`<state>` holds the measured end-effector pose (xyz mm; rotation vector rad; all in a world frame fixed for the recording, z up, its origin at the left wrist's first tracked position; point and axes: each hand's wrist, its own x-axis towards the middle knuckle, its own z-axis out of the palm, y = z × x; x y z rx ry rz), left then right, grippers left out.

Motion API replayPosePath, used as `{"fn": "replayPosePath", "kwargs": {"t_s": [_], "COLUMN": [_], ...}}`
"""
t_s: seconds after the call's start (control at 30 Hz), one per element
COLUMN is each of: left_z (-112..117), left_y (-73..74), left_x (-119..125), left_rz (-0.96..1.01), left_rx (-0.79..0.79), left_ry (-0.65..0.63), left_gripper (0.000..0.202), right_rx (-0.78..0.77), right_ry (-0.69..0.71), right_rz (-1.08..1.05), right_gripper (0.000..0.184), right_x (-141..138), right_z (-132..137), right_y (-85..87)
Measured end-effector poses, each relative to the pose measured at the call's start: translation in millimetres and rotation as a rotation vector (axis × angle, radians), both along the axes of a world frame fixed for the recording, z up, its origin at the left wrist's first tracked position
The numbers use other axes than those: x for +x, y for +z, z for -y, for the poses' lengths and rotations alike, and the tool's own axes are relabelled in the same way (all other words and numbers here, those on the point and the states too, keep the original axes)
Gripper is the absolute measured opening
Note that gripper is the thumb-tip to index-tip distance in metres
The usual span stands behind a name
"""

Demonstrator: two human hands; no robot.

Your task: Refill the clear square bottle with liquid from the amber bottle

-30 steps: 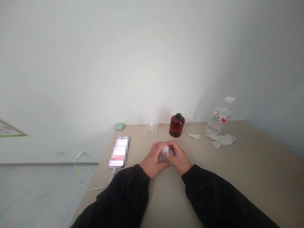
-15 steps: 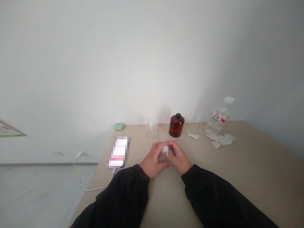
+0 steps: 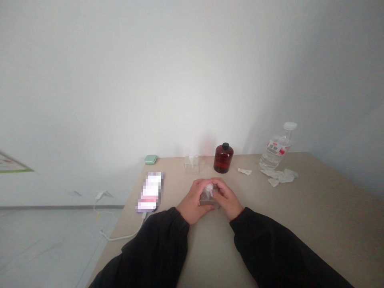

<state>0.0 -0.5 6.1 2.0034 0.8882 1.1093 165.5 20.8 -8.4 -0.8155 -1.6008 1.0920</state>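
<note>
Both hands close round a small clear container (image 3: 205,197) on the tabletop. On top of it sits a whitish, translucent piece (image 3: 209,187) whose kind I cannot make out. My left hand (image 3: 193,203) curves about its left side, thumb along the near edge. From the right, my right hand (image 3: 226,198) wraps the other side, its thumb by the whitish top. The fingers hide much of the container's far side. Behind the hands stands another clear, square-based container (image 3: 192,165) with a whitish, narrowing part inside.
A dark red-brown bottle (image 3: 223,159) with a black cap stands near the wall. To the right are a water bottle (image 3: 274,150), crumpled tissue (image 3: 283,176) and a small white scrap (image 3: 245,171). A phone (image 3: 150,192) on a white cable (image 3: 126,238) and a green case (image 3: 150,159) lie left.
My right thumb has shifted a little to the right, baring more of the clear container. My left hand stays in nearly the same place.
</note>
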Motion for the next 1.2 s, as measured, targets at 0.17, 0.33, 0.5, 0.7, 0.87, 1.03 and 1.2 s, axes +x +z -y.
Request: {"fn": "replayPosePath", "kwargs": {"t_s": [0.17,0.33,0.5,0.7,0.87,1.03,1.2], "left_z": [0.9,0.9,0.4,1.1,1.9,0.9,1.1], "left_y": [3.8,2.3,-1.4,1.1,3.1,0.1,1.6], "left_x": [1.0,1.4,0.2,-0.2,0.6,-0.1,0.1], "left_rz": [0.001,0.014,0.007,0.001,0.011,0.017,0.012], "left_rx": [-0.004,-0.008,-0.009,-0.006,-0.009,-0.003,-0.007], "left_ry": [-0.002,0.004,0.007,0.007,0.009,0.005,0.004], "left_gripper": [0.080,0.080,0.079,0.079,0.076,0.075,0.077], "right_rx": [-0.085,-0.095,-0.061,-0.064,-0.077,-0.048,-0.020], "right_ry": [0.016,0.031,0.018,0.010,0.000,0.019,0.012], "right_rz": [-0.030,-0.060,-0.064,-0.034,-0.031,-0.046,-0.006], "right_gripper": [0.033,0.031,0.031,0.031,0.035,0.033,0.034], "right_x": [-2.0,-1.8,-0.5,-1.5,-3.3,-1.6,-0.4], "right_z": [1.9,2.0,1.1,1.8,2.3,0.1,-0.4], "right_y": [0.2,2.6,3.3,2.1,1.8,-0.3,-1.7]}}
